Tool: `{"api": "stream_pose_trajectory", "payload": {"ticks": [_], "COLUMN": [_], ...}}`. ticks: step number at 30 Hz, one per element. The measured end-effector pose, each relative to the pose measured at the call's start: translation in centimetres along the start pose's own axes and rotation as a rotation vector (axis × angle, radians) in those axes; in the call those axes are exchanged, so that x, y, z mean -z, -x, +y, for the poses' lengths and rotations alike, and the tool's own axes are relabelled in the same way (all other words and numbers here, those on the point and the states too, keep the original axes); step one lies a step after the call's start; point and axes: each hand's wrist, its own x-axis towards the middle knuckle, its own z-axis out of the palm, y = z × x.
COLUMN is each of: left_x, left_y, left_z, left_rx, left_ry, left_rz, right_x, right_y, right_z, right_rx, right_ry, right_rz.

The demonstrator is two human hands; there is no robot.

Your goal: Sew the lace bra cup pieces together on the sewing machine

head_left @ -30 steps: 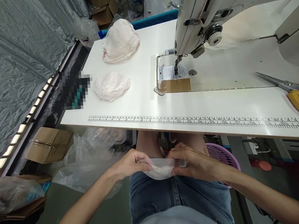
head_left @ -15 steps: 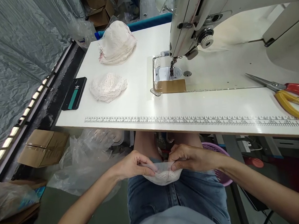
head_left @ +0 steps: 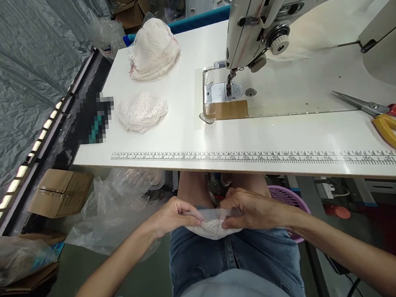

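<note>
Over my lap, a small white lace fabric piece (head_left: 213,229) with a sheer upper edge is stretched between both hands. My left hand (head_left: 182,215) pinches its left side between thumb and fingers. On the right side, my right hand (head_left: 243,211) grips the sheer edge, its thumb lying across the lace. Part of the fabric is hidden behind the fingers. On the table (head_left: 143,145) above lie a similar white lace piece (head_left: 143,111) and a stack of cream cup-shaped fabric pieces (head_left: 154,49) with red thread ends.
A sewing machine (head_left: 260,22) stands on the table, its needle area (head_left: 229,88) right of the lace. Scissors (head_left: 380,113) with red and yellow handles lie at the right. Below are a purple basket (head_left: 287,195), a cardboard box (head_left: 60,192) and clear plastic bags (head_left: 117,204).
My right hand has shifted slightly left along the fabric, its thumb now further over the lace. My left hand keeps its pinch. The view has tilted slightly.
</note>
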Motion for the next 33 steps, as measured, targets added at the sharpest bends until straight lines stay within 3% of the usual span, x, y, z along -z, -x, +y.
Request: {"api": "stream_pose_trajectory", "payload": {"ticks": [3,8,14,19,25,33], "left_x": [0.4,1.4,1.5,0.8,1.0,0.7], "left_y": [0.1,0.1,0.2,0.2,0.4,0.3], "left_z": [-0.2,-0.9,-1.6,-1.0,-1.2,-2.8], "left_rx": [-0.009,-0.07,-0.107,-0.096,-0.088,-0.091], "left_ry": [-0.012,-0.006,0.111,0.084,0.099,0.399], "left_rz": [-0.052,-0.144,-0.096,-0.092,0.0,0.156], "right_x": [0.3,1.2,0.9,-0.6,-1.4,-4.0], "right_y": [-0.3,0.1,1.8,1.6,1.6,2.2], "right_z": [0.4,1.1,2.5,2.5,2.9,4.0], "right_rx": [0.04,-0.036,-0.132,-0.171,-0.157,-0.017], "right_ry": [-0.165,-0.449,-0.667,-0.631,-0.615,-0.811], "right_rz": [-0.093,-0.209,-0.119,-0.043,0.0,0.242]}}
